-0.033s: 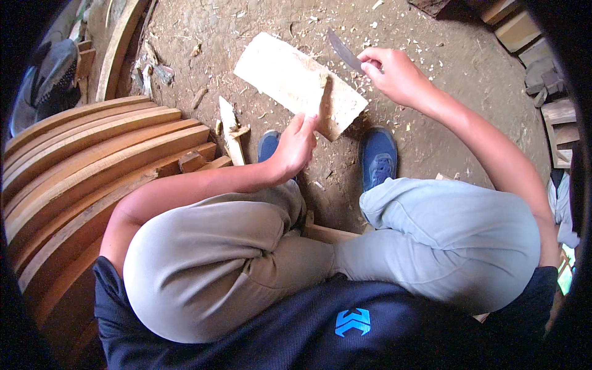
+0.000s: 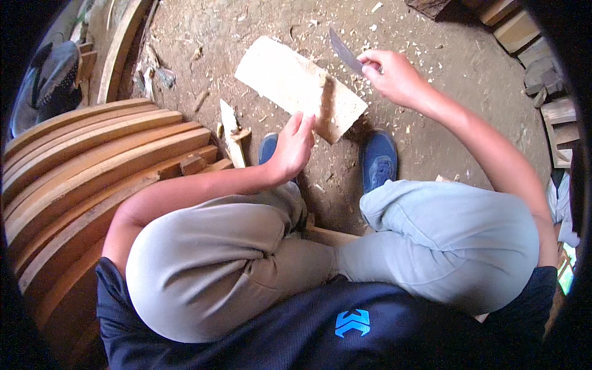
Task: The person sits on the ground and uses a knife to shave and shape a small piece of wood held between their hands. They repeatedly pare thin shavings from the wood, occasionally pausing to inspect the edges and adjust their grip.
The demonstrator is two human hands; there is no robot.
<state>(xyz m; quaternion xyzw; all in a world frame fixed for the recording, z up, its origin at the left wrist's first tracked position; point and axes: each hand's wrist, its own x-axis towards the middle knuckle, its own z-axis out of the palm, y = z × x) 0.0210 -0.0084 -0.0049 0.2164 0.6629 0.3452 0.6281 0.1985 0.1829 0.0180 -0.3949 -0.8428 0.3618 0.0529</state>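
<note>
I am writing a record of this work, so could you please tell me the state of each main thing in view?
Right hand: closed on knife.
Knife: held, blade bare.
Left hand: closed, seemingly on stick.
Stick: partly hidden.
Wood block: lying slantwise.
Shoes: worn.
Planks: stacked.
Shavings: scattered.

Block (image 2: 271, 71): pale wood, matt. Upper right of block, knife (image 2: 345, 53): grey metal blade, smooth, dull. Beneath block, ground (image 2: 203, 61): rough, matt earth. Left of block, boards (image 2: 92, 134): brown wood, matt. Nearer than block, trousers (image 2: 197, 253): creased cloth, matt; shirt (image 2: 246, 336): dark textured cloth.
</note>
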